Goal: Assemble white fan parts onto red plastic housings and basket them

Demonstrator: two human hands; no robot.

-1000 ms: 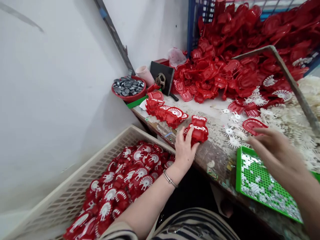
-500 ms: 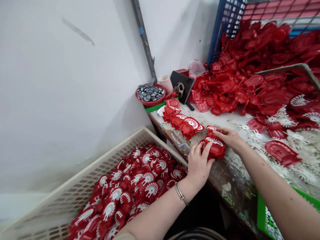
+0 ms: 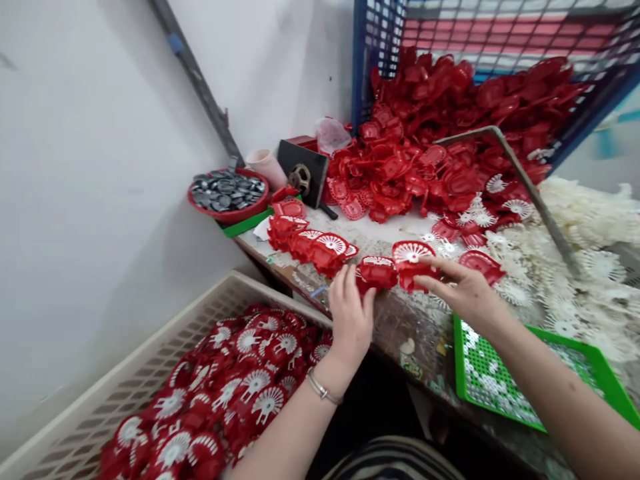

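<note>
My left hand curls its fingers and thumb around the left end of a red plastic part at the table's front edge. White slotted trim shows along the top of that part. To its right, my right hand pinches another red part, which stands tilted with a white fan-shaped insert facing me. Just left of my hands, a row of red parts with white inserts lies along the edge. Fingertips of both hands are partly hidden by the parts.
A cream crate of finished-looking red-and-white parts stands lower left. Loose red parts spill from a blue basket. White wheel-shaped pieces and a green tray of small shiny bits lie right. A red bowl holds grey discs.
The view has turned right. My hands have moved apart; my right hand has drawn its red part rightward from the one at my left hand, and its white insert now faces me.
</note>
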